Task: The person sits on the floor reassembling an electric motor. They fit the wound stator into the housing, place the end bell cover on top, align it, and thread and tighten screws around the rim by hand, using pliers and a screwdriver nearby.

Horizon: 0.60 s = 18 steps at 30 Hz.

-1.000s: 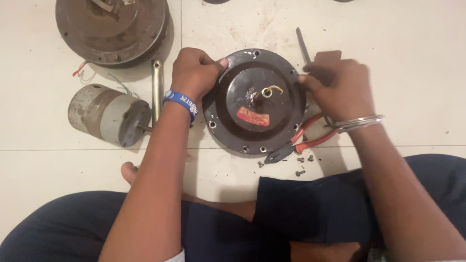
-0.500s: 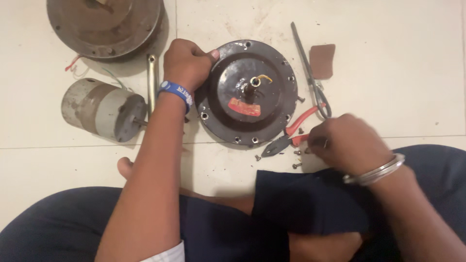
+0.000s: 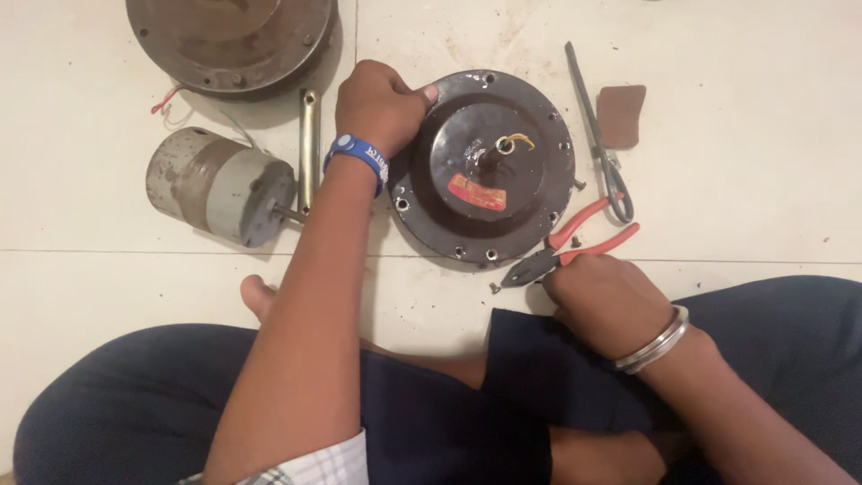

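Note:
A round dark motor cover (image 3: 530, 193) with a red label and a centre shaft carrying a yellow wire lies flat on the tiled floor. My left hand (image 3: 382, 103), with a blue wristband, grips its left rim, thumb on top. My right hand (image 3: 611, 301), wearing a metal bangle, rests on the floor just below the cover, fingers curled down. Its fingertips touch the joint of red-handled pliers (image 3: 584, 238). A small screw (image 3: 494, 287) lies by the pliers' tip. Whether the curled fingers pinch anything is hidden.
A grey cylindrical motor part (image 3: 220, 184) lies at left beside a short metal bar (image 3: 309, 148). A large rusty round housing (image 3: 233, 36) sits at top left. A long thin tool (image 3: 593, 126) and a brown pad (image 3: 621, 115) lie right of the cover. My crossed legs fill the foreground.
My right hand left the cover's right rim and came down to the floor by the pliers and loose screws. My left hand kept its grip on the rim.

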Each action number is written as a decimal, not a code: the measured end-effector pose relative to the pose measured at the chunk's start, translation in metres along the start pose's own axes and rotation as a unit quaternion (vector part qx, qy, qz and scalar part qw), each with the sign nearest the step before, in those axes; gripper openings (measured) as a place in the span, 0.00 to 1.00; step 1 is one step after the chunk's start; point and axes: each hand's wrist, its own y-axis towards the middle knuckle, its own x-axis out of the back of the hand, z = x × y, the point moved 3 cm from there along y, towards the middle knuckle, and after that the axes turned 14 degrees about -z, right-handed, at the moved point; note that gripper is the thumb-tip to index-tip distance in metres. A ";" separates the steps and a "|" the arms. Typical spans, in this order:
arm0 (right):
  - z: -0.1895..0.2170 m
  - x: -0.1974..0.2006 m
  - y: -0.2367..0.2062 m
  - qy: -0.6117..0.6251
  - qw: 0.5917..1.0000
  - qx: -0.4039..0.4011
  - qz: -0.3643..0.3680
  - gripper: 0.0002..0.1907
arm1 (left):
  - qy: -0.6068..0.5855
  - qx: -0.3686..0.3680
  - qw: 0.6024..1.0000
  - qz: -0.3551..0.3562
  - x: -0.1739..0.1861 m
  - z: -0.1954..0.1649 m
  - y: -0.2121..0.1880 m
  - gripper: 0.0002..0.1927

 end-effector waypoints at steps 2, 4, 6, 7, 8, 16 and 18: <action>-0.003 0.010 0.005 0.040 0.999 -0.022 0.023 0.06 | -0.003 0.006 1.000 0.004 -0.001 0.000 0.000 0.21; -0.011 0.027 0.011 0.108 0.991 -0.084 0.006 0.06 | 0.002 0.005 1.000 0.006 -0.001 -0.001 -0.002 0.21; -0.026 0.044 0.018 0.200 0.960 -0.190 -0.050 0.10 | 0.009 0.012 1.000 0.012 0.000 -0.001 -0.003 0.21; -0.032 0.052 0.027 0.231 0.953 -0.174 -0.092 0.09 | 0.011 0.018 1.000 0.017 0.000 -0.002 -0.004 0.21; -0.038 0.059 0.036 0.261 0.943 -0.158 -0.133 0.10 | 0.013 0.024 0.999 0.023 0.000 -0.003 -0.004 0.21; -0.065 0.063 0.118 0.322 0.896 -0.027 -0.306 0.07 | 0.034 0.034 0.998 0.040 0.005 -0.014 -0.014 0.21; -0.065 0.058 0.131 0.322 0.894 -0.029 -0.309 0.07 | 0.013 0.007 1.000 0.027 0.007 -0.017 -0.015 0.18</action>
